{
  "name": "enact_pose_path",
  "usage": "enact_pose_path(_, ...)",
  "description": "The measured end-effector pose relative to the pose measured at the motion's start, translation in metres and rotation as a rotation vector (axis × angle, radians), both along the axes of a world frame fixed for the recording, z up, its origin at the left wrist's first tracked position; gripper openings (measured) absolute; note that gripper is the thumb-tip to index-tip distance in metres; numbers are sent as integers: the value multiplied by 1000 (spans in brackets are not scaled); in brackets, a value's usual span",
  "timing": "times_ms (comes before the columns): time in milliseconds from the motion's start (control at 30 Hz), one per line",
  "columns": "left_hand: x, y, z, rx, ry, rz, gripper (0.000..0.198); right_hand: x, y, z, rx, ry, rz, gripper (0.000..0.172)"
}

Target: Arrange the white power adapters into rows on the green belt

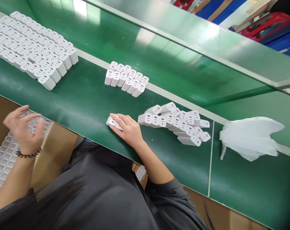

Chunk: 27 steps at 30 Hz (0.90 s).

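My right hand (129,129) is closed round a white charger (109,121) on the green table (82,95), near its front edge. Over a cardboard box at the left, my left hand (26,129) has its fingers spread and holds nothing. Two short rows of white chargers (128,78) stand beyond my right hand. To the right of that hand lies a looser group of white chargers (177,123), several of them tilted. A large block of upright white chargers (27,41) fills the table's far left.
The cardboard box (52,153) beside my left arm holds many white pieces (6,156) in rows. A translucent white plastic bag (251,137) lies at the right. Behind the table runs a raised green panel (183,57); red stools (267,27) and a person's arm show past it.
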<state>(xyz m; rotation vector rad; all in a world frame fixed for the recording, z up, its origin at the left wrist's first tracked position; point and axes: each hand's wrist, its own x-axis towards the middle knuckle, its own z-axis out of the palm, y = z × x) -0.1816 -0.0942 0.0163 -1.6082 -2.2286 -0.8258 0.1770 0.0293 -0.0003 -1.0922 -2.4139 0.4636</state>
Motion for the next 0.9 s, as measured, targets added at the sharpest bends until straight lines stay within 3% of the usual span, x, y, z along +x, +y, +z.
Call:
enact_pose_path(100, 61, 17, 8, -14, -99, -308, 15, 3, -4, 6, -192, 255, -33, 43)
enact_pose_path(200, 108, 32, 3, 52, -122, -540, 21, 4, -6, 8, -565, 567, -83, 56)
enact_pose_path(300, 140, 47, -3, 129, -88, -633, 35, 1, -6, 4, -925, 817, -165, 62)
enact_pose_path(400, 161, 61, -6, 141, -35, -681, 47, -4, -6, -1, -1146, 988, -205, 63)
enact_pose_path(533, 180, 72, -9, 60, -35, -732, 51, -8, -7, -3, -1256, 1076, -205, 59)
enact_pose_path(700, 194, 78, 0, 74, -80, -739, 34, -7, -9, 4, -1373, 1099, -186, 56)
enact_pose_path(900, 184, 79, 20, -40, -32, -734, 26, 0, -7, 8, -1389, 1192, -187, 39)
